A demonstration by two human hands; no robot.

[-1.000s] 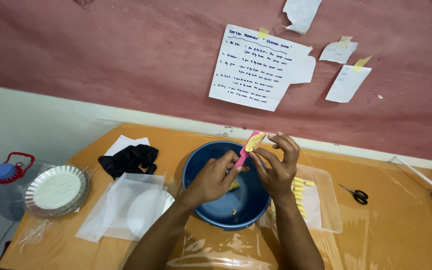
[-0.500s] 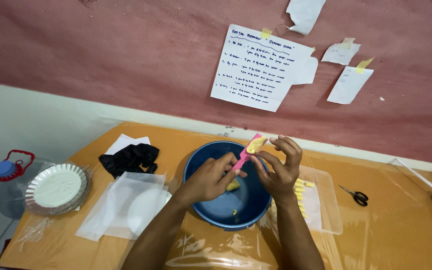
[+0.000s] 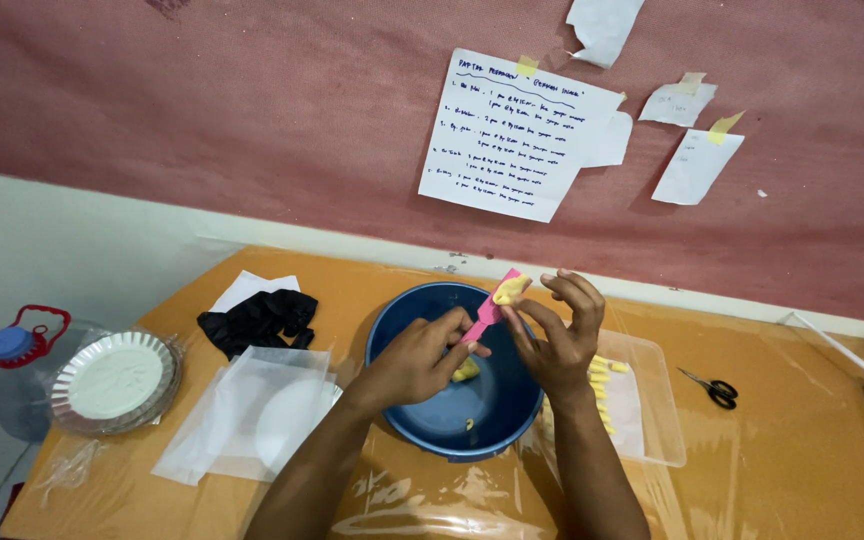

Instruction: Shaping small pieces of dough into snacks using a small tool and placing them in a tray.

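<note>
A round blue bowl (image 3: 422, 420) sits mid-table with small bits of yellow dough inside. Over it, my left hand (image 3: 414, 358) grips a pink scraper (image 3: 485, 308) that slants up to the right, with a yellow dough lump (image 3: 510, 290) on its tip. My right hand (image 3: 560, 335) is raised beside the tip, its fingers pinching at that lump. Just right of the bowl lies a clear shallow tray (image 3: 652, 400) holding a row of several yellow dough pieces (image 3: 600, 378).
Left of the bowl lie clear plastic sheets over a white disc (image 3: 252, 415), black gloves (image 3: 257, 318), and a stack of foil pie tins (image 3: 114, 380). A water jug (image 3: 14, 345) stands off the table's left edge. Black scissors (image 3: 712, 387) lie at the right. Paper notes hang on the wall.
My hands have stayed over the bowl; the fingers of my right hand have shifted on the dough at the scraper's tip.
</note>
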